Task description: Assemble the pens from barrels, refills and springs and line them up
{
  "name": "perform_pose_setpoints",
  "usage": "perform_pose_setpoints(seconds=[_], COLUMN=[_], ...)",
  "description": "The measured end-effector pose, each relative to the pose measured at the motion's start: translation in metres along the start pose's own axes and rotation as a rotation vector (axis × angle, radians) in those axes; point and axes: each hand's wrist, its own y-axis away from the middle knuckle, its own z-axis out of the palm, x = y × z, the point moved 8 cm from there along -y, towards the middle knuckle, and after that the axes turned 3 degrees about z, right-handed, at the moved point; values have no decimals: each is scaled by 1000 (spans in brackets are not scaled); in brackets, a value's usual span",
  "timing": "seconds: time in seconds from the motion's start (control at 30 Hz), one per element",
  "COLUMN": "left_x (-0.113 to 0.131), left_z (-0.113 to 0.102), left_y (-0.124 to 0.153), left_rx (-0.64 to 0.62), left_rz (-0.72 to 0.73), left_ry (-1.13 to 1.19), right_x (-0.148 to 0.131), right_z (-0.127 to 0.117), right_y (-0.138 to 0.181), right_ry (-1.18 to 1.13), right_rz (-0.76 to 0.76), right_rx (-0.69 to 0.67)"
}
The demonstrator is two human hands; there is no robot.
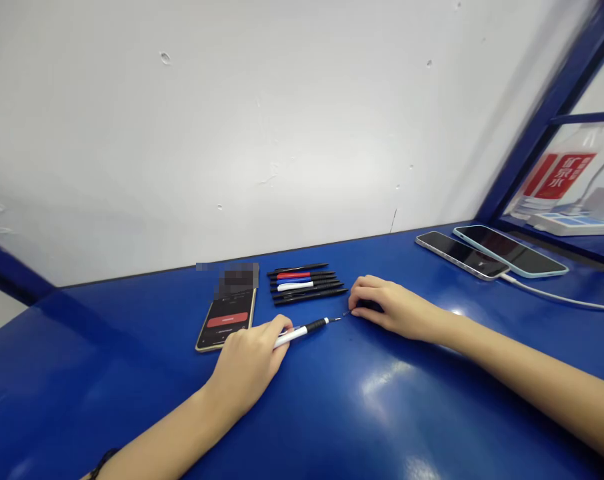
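White pen [307, 329] sits gripped in the left hand [249, 360], tip just short of the right hand [387, 308], which is closed on a dark piece [369, 307].

The table [332, 413] is glossy blue, the wall [282, 133] white, the row of pens [307, 283] black, red, blue and white, the single pen [305, 330] white with a black tip.

Left hand [247, 363] and right hand [389, 308], both bare, forearms uncovered as far as the frame edge, slender fingers [365, 285], one dark band [102, 461] around the left forearm (only partly in view, its material too small to tell)
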Motion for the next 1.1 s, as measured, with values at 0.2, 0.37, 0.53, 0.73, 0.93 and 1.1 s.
perform_pose_setpoints(seconds=[0.2,0.37,0.53,0.73,0.93,1.1], left_x=[0,0,15,35,14,-5], left_z=[0,-8,-15,-29,-56,-59], left_y=[0,3,12,27,25,16], left_rx=[0,144,320,376,424,346], left_rz=[-5,17,237,485,432,229], left_ry=[16,76,140,198,271,396], right_x=[0,-4,-46,-71,-44,-41], right_z=[0,-7,-10,-5,-23,-19], right_y=[1,1,8,18,12,12], right_ry=[13,28,127,177,129,6], right_rz=[-13,-25,-199,-344,-250,-183], right_rx=[9,62,153,183,246,226])
